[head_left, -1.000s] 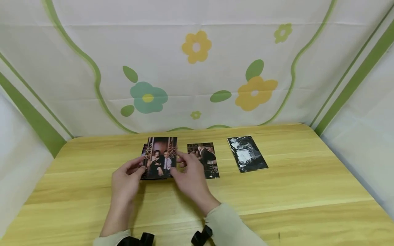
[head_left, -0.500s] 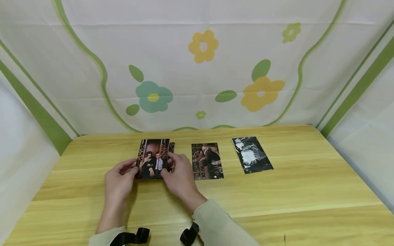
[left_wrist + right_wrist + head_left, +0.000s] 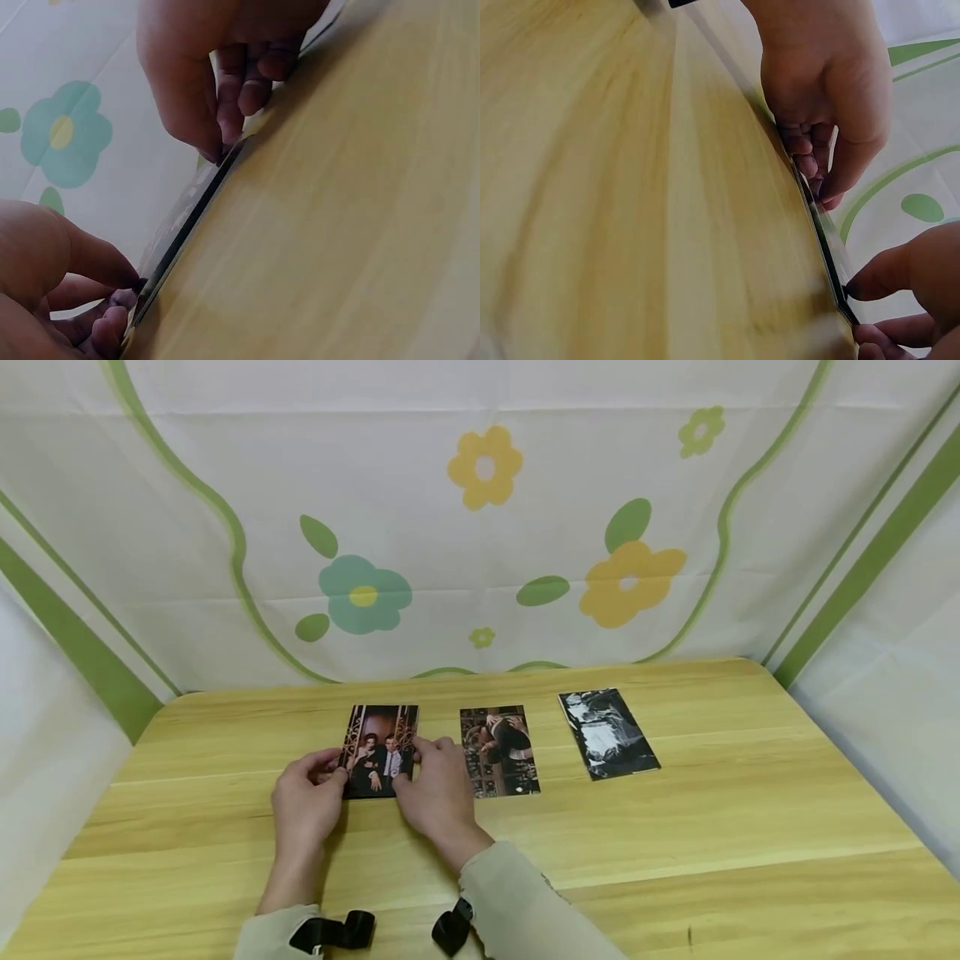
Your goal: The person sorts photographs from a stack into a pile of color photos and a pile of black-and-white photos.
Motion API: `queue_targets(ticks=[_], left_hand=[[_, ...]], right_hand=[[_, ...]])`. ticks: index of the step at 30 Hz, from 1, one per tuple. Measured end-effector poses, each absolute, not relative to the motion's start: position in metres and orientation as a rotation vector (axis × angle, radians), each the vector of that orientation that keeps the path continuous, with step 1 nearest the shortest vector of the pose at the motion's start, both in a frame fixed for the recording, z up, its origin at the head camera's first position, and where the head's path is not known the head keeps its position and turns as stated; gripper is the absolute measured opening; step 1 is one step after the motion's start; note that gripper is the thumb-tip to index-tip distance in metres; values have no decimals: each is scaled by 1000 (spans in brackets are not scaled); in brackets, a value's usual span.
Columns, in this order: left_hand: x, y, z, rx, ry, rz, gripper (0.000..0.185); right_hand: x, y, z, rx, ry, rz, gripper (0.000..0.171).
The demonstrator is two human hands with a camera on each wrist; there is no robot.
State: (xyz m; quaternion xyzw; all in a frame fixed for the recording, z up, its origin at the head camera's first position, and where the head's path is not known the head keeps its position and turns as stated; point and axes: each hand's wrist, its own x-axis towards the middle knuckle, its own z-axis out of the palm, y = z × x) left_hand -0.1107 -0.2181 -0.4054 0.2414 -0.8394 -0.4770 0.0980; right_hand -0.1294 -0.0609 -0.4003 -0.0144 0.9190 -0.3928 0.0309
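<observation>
Both hands, left hand (image 3: 306, 804) and right hand (image 3: 438, 789), fingers curled, pinching photo stack (image 3: 378, 752) edges on table (image 3: 675, 843).

Head view looks down from above; both wrist views skim the table (image 3: 675, 827) closely, sharing the photo stack (image 3: 378, 750).

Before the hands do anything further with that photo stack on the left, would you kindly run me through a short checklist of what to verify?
1. Left hand grips the left edge of the photo stack: ok.
2. Right hand pinches the stack's right edge: ok.
3. Stack edges squared, no card sticking out: ok in the head view; the wrist views are too blurred to confirm.
4. Stack resting flat on the table: cannot tell; its near edge seems lifted.
5. Middle photo lies apart from the right hand: ok, narrowly.
6. Black-and-white photo lies flat, well apart: ok.
</observation>
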Motion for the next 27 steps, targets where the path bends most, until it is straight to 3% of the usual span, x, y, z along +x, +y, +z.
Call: queue_targets(ticks=[10, 20, 27], left_hand=[[-109, -212, -403, 740, -2384, -1440, 30], [-104, -172, -378, 640, -2298, -1773, 27], [-99, -142, -377, 504, -2293, -1900, 26]], right_hand=[[-126, -45, -397, -107, 2771, -1338, 47], [-129, 16, -386, -235, 2792, -1567, 32], [-127, 62, -380, -70, 2738, -1730, 32]])
